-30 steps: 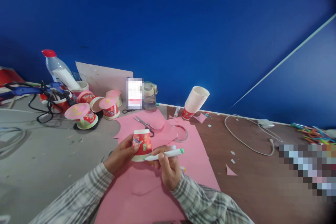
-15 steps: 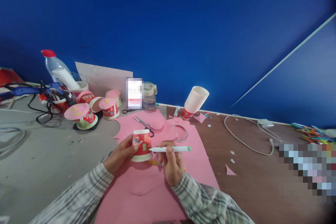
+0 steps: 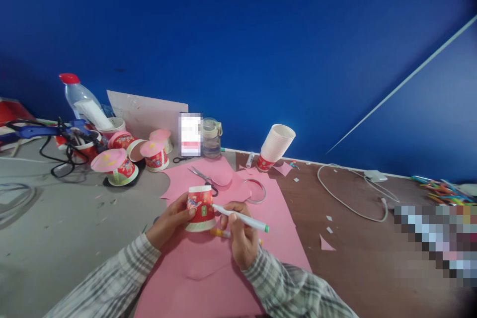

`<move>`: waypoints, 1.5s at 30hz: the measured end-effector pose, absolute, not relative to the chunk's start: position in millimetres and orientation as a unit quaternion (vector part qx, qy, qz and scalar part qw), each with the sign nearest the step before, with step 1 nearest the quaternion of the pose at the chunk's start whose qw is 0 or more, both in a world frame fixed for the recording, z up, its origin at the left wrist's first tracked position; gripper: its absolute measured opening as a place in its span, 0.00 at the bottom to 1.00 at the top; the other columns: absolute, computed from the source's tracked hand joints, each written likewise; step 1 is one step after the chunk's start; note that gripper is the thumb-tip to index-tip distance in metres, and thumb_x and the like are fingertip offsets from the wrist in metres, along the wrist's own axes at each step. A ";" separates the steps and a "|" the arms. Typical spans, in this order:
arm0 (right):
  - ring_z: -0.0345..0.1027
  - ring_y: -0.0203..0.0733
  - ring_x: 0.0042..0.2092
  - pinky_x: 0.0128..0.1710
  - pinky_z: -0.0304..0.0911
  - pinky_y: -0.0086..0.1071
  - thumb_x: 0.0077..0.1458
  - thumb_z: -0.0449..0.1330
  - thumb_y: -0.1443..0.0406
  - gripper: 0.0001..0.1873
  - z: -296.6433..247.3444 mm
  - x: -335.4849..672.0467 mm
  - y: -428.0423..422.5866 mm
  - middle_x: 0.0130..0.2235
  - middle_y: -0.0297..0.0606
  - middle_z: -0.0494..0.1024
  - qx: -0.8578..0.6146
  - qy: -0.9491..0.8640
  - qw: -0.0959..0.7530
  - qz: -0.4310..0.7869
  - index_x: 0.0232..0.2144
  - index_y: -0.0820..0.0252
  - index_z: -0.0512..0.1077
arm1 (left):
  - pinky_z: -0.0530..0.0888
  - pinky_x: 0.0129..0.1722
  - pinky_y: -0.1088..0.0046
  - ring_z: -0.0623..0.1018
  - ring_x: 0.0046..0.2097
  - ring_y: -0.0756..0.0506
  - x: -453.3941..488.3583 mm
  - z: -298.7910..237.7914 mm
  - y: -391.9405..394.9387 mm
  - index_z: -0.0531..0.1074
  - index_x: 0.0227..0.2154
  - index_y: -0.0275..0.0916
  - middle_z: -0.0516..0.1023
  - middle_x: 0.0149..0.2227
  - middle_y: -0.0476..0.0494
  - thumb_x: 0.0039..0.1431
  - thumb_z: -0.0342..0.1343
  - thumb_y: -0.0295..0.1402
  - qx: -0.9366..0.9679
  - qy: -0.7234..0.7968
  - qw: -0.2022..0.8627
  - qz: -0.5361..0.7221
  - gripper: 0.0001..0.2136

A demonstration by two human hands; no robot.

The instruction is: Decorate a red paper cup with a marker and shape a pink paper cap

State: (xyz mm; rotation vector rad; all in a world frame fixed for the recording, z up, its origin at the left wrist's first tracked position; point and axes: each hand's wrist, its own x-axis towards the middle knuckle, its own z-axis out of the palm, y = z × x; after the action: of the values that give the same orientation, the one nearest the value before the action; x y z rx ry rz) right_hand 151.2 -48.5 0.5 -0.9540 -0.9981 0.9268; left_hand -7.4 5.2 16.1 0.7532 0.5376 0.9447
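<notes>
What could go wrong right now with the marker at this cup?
The cup stands upside down, steadied only by the left hand; pressure from the marker could tip or dent it. A yellow pen lies just under the right hand; it might roll and jog the line.

A craft workspace: pink paper (image 3: 208, 278), scissors (image 3: 203, 177), stacked paper cups (image 3: 276, 145), glue gun (image 3: 40, 130).
</notes>
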 end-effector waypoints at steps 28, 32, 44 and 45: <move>0.55 0.35 0.15 0.12 0.54 0.25 0.54 0.52 0.56 0.14 2.5 150.3 -50.3 0.16 0.29 0.66 -0.419 -0.474 0.661 0.403 0.31 0.59 0.72 | 0.71 0.32 0.58 0.75 0.35 0.32 -8.4 13.4 5.9 0.71 0.41 0.34 0.79 0.33 0.33 0.44 0.56 0.23 0.338 0.257 0.790 0.442 0.18; 0.55 0.34 0.15 0.12 0.56 0.25 0.54 0.53 0.55 0.15 2.8 150.3 -50.3 0.16 0.29 0.67 -0.422 -0.466 0.662 0.408 0.30 0.59 0.72 | 0.71 0.30 0.60 0.75 0.34 0.33 -9.0 12.8 5.9 0.71 0.42 0.33 0.79 0.32 0.34 0.44 0.55 0.22 0.336 0.249 0.791 0.447 0.18; 0.58 0.35 0.16 0.13 0.58 0.26 0.55 0.53 0.56 0.14 2.3 151.3 -48.2 0.17 0.30 0.67 -0.421 -0.479 0.655 0.406 0.31 0.60 0.71 | 0.71 0.32 0.59 0.74 0.35 0.32 -9.5 13.1 6.1 0.71 0.42 0.35 0.79 0.33 0.33 0.44 0.55 0.24 0.340 0.252 0.791 0.441 0.17; 0.58 0.35 0.15 0.13 0.59 0.26 0.55 0.53 0.56 0.14 2.2 151.3 -48.1 0.17 0.29 0.67 -0.421 -0.479 0.655 0.406 0.31 0.60 0.71 | 0.71 0.32 0.59 0.74 0.35 0.32 -9.6 13.0 6.0 0.71 0.42 0.34 0.79 0.33 0.34 0.44 0.55 0.24 0.340 0.254 0.791 0.441 0.17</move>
State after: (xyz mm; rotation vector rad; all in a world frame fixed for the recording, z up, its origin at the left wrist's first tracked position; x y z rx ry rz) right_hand 151.3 -48.1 2.2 -0.9545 -1.0859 0.9215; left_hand -9.6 6.0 13.0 0.7327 0.5470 0.9481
